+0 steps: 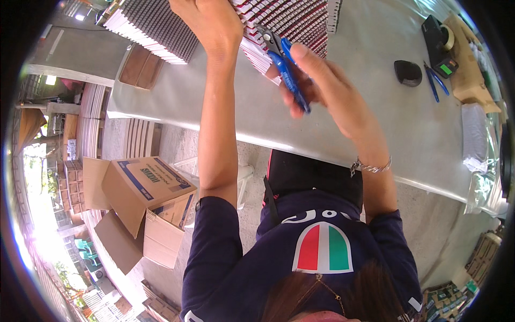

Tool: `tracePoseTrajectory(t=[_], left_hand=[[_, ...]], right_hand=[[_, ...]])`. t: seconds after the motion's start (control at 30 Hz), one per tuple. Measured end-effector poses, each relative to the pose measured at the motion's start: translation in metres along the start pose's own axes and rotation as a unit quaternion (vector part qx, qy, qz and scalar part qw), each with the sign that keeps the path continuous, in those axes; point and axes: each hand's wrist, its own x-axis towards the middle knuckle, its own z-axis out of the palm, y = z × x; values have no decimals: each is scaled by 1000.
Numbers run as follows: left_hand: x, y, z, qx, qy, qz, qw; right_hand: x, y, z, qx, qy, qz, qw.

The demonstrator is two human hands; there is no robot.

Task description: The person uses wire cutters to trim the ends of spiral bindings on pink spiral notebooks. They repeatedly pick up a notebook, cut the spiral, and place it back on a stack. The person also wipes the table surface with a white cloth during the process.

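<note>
A pair of side cutters (289, 80) with blue handles is in my right hand (327, 83), its metal jaws pointing up and left. The jaws are at the near edge of a stack of spiral-bound books (306, 27) with white and red edges. My left hand (212, 27) reaches to the far side, beside that stack; its fingers are cut off by the top edge of the picture. To the left of it stands another stack of bound books (155, 29) with dark spines.
The grey table (257, 112) carries a black computer mouse (407, 73), a second blue-handled tool (435, 83) and a black tape dispenser (437, 45) at the right. A brown pad (140, 67) lies near the left corner. An opened cardboard box (129, 185) stands below, left.
</note>
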Motion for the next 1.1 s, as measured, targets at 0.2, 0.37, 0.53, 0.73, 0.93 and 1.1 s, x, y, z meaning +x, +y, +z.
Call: tracePoseTrajectory(t=[0.2,0.37,0.53,0.73,0.93,1.1], left_hand=[[0,0,-1,9,-1,14,1000],[0,-1,1,-19,7,-2,1000],[1,2,-1,-9,-1,-13,1000],[1,0,1,-4,7,-4,1000],[2,0,0,17,-1,14,1000],[3,-5,-1,9,2,23,1000]], right_hand=[[1,33,4,-491,292,-370,733],[8,38,4,-505,293,-372,721],[0,3,-11,-86,6,-16,996],[-3,36,5,-481,267,-344,761],[7,48,4,-484,265,-364,750],[1,43,4,-359,201,-294,863]])
